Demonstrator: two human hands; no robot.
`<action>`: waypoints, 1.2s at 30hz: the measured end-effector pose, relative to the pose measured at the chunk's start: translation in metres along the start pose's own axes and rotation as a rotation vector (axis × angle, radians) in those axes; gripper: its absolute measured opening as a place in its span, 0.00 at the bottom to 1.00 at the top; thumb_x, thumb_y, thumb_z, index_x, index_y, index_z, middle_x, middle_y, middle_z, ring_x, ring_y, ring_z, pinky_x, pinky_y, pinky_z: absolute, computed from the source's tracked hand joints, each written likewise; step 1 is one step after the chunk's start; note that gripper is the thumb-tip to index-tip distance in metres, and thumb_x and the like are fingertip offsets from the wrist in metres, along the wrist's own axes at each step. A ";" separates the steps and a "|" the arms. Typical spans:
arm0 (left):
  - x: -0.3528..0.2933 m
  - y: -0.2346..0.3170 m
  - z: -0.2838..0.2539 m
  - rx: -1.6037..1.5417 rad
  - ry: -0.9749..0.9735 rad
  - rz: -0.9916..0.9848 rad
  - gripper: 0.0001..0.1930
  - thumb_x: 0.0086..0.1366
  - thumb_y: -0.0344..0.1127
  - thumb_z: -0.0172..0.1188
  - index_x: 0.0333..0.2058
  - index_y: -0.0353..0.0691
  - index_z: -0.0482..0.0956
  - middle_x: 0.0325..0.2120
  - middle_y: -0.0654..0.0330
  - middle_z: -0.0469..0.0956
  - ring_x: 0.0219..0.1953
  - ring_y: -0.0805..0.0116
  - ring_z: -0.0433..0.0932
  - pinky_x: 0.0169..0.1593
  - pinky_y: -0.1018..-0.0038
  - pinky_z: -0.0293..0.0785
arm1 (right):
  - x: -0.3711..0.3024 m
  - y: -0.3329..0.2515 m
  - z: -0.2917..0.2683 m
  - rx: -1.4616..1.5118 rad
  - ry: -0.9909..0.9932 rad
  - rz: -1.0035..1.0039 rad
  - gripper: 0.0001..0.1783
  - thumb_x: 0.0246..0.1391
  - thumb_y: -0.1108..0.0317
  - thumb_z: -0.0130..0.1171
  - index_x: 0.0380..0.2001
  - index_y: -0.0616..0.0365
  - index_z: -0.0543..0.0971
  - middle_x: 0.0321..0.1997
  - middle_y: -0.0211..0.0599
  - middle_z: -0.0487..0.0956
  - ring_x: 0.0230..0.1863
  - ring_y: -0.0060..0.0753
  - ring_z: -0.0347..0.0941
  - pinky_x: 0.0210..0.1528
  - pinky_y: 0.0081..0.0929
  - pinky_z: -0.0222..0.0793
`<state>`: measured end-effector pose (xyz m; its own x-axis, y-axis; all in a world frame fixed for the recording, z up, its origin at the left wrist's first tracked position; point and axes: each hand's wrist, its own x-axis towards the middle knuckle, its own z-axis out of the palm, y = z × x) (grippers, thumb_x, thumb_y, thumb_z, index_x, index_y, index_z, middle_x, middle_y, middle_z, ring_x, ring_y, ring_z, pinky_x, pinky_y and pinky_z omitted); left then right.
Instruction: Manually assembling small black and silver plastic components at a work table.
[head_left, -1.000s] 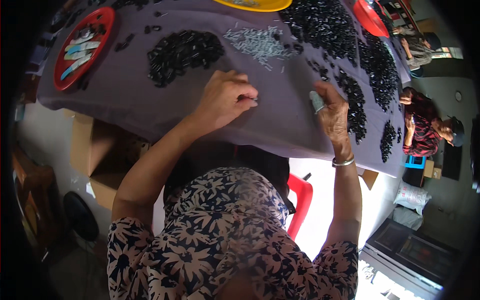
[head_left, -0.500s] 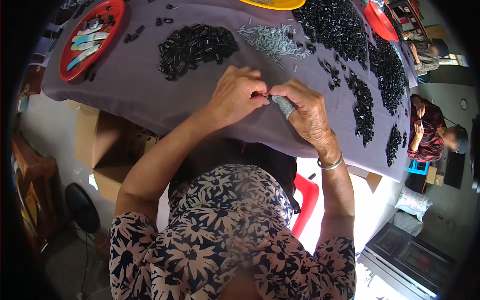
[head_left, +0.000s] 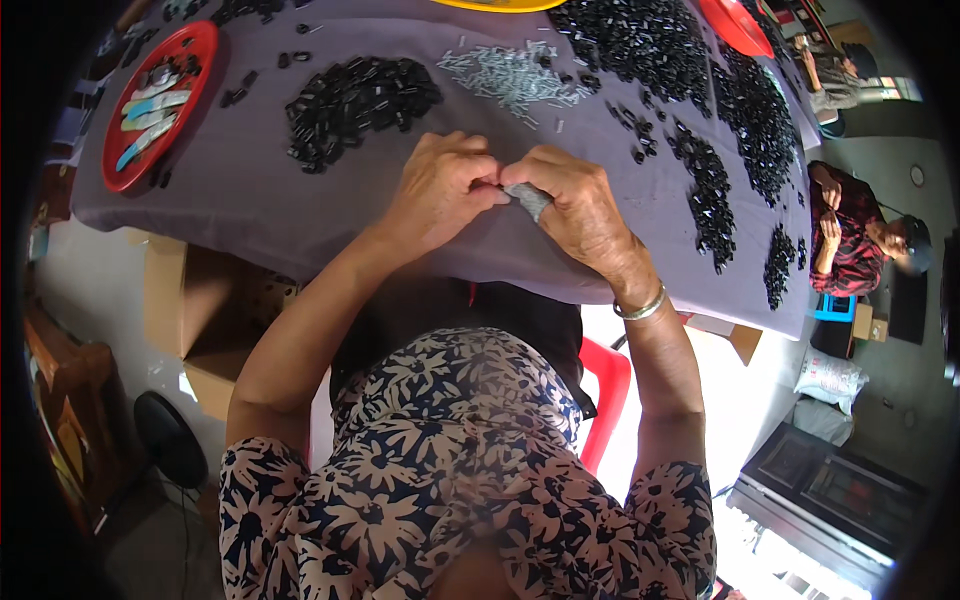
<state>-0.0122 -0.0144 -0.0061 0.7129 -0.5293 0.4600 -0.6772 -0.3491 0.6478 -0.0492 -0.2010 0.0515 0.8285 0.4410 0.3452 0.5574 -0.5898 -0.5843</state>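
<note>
My left hand (head_left: pixel 440 188) and my right hand (head_left: pixel 572 208) meet above the near part of the cloth-covered table, fingertips pinched together. Whatever they hold between them is too small and too covered by fingers to make out. A grey wrap (head_left: pixel 528 201) covers one finger of my right hand. Beyond my left hand lies a heap of short black cylindrical pieces (head_left: pixel 355 105). A pile of thin, clear or silvery little rods (head_left: pixel 510 78) is spread just past my fingertips.
At the left, a red tray (head_left: pixel 204 75) holds several knives (head_left: pixel 150 122). More black pieces (head_left: pixel 640 50) cover the far right, trailing down in strips (head_left: pixel 708 215). A red dish (head_left: pixel 738 28) and a yellow dish (head_left: pixel 505 5) sit at the far edge. Another person (head_left: pixel 850 235) works at the right.
The view has shifted, so the table and its heaps appear farther left. My hands have drawn slightly closer, and the dark bit glimpsed between the fingertips is now hidden.
</note>
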 end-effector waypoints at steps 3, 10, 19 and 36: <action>0.000 -0.003 -0.002 -0.001 -0.012 0.030 0.10 0.46 0.31 0.71 0.26 0.39 0.79 0.24 0.61 0.72 0.32 0.61 0.72 0.40 0.67 0.63 | 0.004 -0.003 0.000 0.093 -0.045 0.155 0.14 0.42 0.86 0.58 0.33 0.59 0.81 0.29 0.40 0.79 0.32 0.40 0.78 0.34 0.31 0.72; -0.003 -0.002 -0.007 -0.007 -0.046 0.008 0.10 0.46 0.28 0.70 0.28 0.37 0.80 0.24 0.61 0.74 0.31 0.61 0.72 0.39 0.67 0.64 | 0.025 -0.007 -0.003 0.018 -0.156 0.218 0.09 0.43 0.80 0.61 0.30 0.58 0.83 0.28 0.41 0.82 0.32 0.38 0.79 0.37 0.33 0.74; 0.002 0.009 -0.010 -0.079 -0.028 -0.089 0.10 0.44 0.29 0.72 0.24 0.36 0.80 0.21 0.61 0.73 0.29 0.62 0.72 0.39 0.68 0.65 | 0.050 -0.001 -0.011 0.285 -0.498 0.690 0.06 0.41 0.80 0.58 0.27 0.64 0.80 0.25 0.38 0.80 0.28 0.29 0.79 0.25 0.27 0.77; 0.006 0.007 -0.010 -0.157 -0.020 -0.068 0.10 0.44 0.24 0.70 0.25 0.39 0.78 0.23 0.65 0.75 0.28 0.64 0.73 0.38 0.69 0.65 | 0.067 0.012 -0.018 0.350 -0.778 0.832 0.06 0.49 0.72 0.62 0.32 0.62 0.80 0.29 0.37 0.80 0.29 0.26 0.81 0.31 0.25 0.79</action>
<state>-0.0108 -0.0122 0.0079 0.7514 -0.5243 0.4006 -0.5894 -0.2602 0.7648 0.0138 -0.1913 0.0809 0.6061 0.3734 -0.7023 -0.2808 -0.7256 -0.6282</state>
